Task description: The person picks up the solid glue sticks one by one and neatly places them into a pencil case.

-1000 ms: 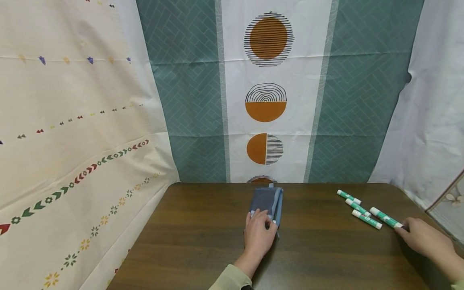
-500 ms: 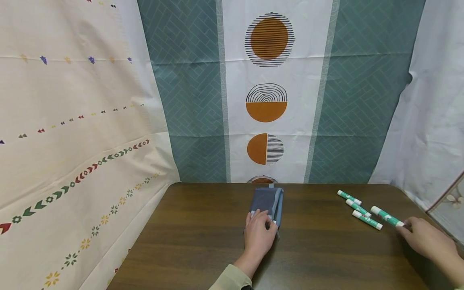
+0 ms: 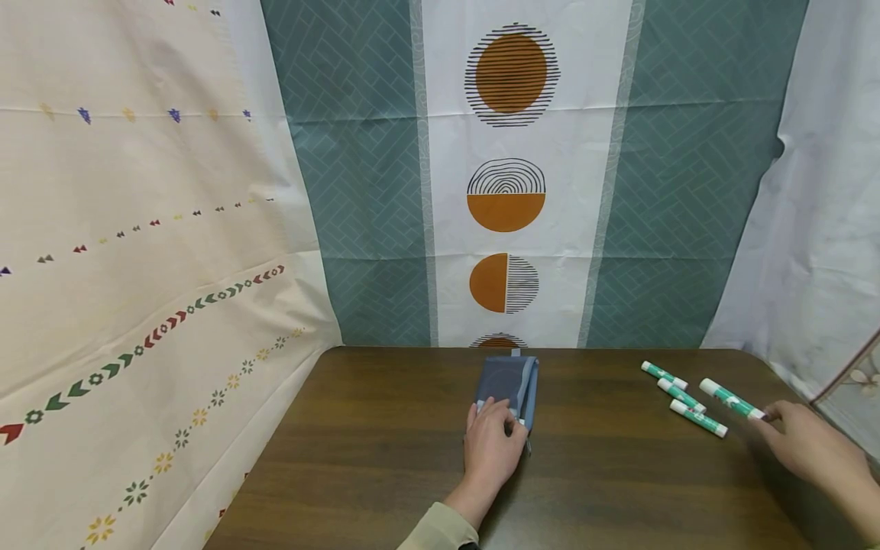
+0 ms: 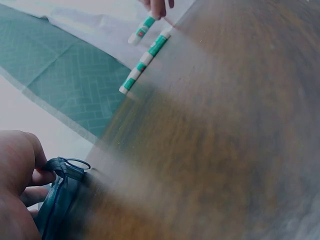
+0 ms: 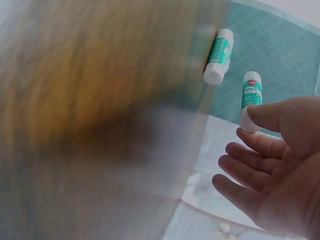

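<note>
My left hand [image 3: 491, 443] lies over the near end of a dark blue zippered pouch [image 3: 500, 378] at the table's middle. In the left wrist view its thumb and fingers pinch the pouch's end beside a zipper pull [image 4: 77, 163]. On the right side, my right hand [image 3: 810, 444] pinches the white end of a green-and-white glue stick [image 3: 730, 398] between thumb and index finger. The other fingers are loosely spread in the right wrist view. That glue stick is raised off the tabletop, tilted, its far end pointing away from me.
Several more glue sticks, the nearest of them a green-labelled glue stick [image 3: 697, 418], lie on the brown wooden table [image 3: 385, 458] just left of the held one. A patterned curtain [image 3: 371, 229] hangs behind the table's far edge. Pale cloth [image 3: 172, 367] borders the left side.
My right hand has risen slightly, lifting the glue stick it pinches. The left hand and the pouch have stayed in place.
</note>
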### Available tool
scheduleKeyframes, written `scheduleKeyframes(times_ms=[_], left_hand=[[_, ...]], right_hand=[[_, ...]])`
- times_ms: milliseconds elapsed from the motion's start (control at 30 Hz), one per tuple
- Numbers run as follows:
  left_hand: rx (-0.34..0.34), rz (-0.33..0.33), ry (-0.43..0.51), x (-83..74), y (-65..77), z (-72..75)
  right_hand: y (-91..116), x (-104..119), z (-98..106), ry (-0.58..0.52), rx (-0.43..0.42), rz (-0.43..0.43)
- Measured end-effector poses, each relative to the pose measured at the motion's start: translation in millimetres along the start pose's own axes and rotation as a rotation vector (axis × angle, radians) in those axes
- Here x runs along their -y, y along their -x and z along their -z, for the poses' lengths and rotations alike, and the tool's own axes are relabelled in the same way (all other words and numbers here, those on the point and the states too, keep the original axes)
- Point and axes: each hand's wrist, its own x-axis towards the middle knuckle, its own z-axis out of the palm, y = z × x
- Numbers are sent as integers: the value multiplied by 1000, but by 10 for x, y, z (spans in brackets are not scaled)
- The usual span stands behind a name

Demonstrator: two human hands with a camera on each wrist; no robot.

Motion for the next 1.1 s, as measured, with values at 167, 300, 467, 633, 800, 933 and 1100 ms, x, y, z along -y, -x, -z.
scheduleKeyframes(times_ms=[167, 300, 467, 633, 800, 933, 1100], left_hand=[[2, 5, 3, 2, 2, 0], [0, -3, 0, 6, -5, -7], [1, 1, 0, 11, -10, -10], [7, 4, 5, 10, -11, -5], [19, 9, 1, 13, -7, -8], [23, 11, -3, 13, -2, -10], [12, 3, -11, 8, -2, -9]], right_hand=[[-31, 116, 18, -16, -45, 8], [-34, 238, 35, -34, -50, 11], [-61, 408, 68, -42, -70, 38], [-106, 560, 74, -58, -51, 60], [-152, 678, 36, -75, -42, 89], [-193, 785, -5, -84, -74, 119], [-250, 932, -80, -106, -112, 157]])
